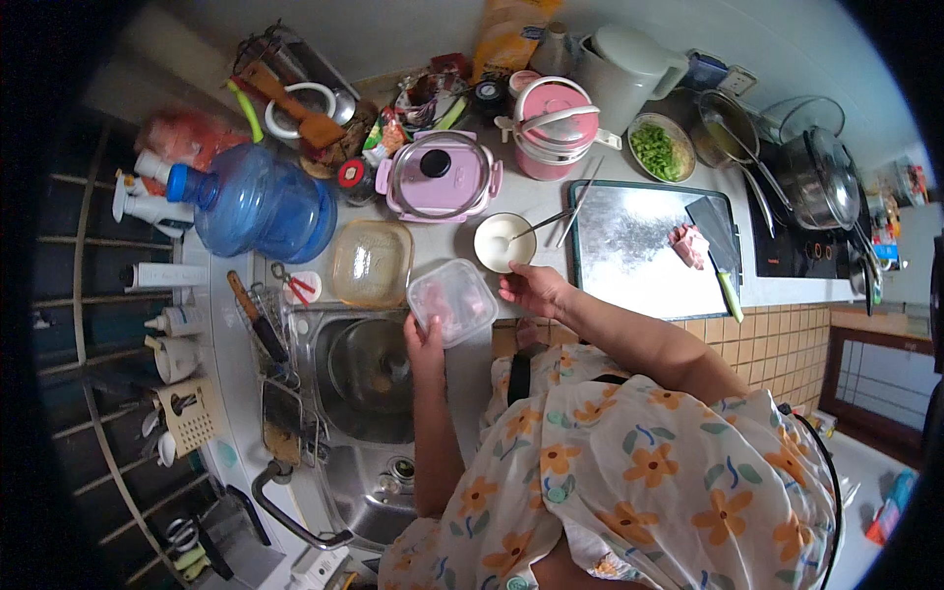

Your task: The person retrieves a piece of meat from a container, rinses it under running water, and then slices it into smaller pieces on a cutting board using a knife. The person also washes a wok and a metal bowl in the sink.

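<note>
My left hand grips the near left edge of a clear plastic container with pinkish pieces, seemingly meat, inside. My right hand has its fingers at the near rim of a small white bowl. A spoon rests in that bowl over a little whitish matter. On the right, a cutting board carries a small heap of raw meat and a cleaver with a green handle. A pair of chopsticks lies at the board's left edge.
A sink lies at the left, below an amber glass dish. Behind stand a lilac lidded box, a pink pot and a plate of chopped greens. Large blue water bottle at left; steel pot on the cooktop.
</note>
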Demonstrator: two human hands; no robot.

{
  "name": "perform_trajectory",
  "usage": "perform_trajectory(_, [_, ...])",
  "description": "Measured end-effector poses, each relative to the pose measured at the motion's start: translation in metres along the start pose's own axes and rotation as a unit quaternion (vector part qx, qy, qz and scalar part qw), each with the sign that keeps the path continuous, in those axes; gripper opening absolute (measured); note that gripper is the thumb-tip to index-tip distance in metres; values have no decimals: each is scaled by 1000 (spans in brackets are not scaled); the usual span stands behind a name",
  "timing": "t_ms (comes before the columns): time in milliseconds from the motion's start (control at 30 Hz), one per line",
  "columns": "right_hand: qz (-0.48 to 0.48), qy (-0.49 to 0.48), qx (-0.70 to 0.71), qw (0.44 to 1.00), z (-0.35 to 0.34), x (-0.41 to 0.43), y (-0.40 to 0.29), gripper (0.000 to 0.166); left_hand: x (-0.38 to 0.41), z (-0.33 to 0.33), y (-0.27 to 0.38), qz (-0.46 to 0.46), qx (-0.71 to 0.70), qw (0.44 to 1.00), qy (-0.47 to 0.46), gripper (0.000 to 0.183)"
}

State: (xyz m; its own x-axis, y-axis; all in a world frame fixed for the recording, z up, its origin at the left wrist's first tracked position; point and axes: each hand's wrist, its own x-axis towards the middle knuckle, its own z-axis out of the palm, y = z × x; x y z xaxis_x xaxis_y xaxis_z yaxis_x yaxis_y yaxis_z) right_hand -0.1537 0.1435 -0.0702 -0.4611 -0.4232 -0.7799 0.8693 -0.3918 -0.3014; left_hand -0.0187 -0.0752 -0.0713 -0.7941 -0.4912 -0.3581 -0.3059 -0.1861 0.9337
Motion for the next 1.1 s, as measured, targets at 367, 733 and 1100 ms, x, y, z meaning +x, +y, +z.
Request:
perform_trajectory(367, [-52,3,-12,999,-16,-2,-22,52,33,45,-15,117,209,971,25,51])
perform_trajectory(733, [-80,-58,-416,904,-56,-230,-103,41,28,45,-12,338,510,774,163,37])
perform_trajectory(1100, [-252,230,-288,895,-316,-478,-105,42,-182,301,95,315,138,905,-250,26])
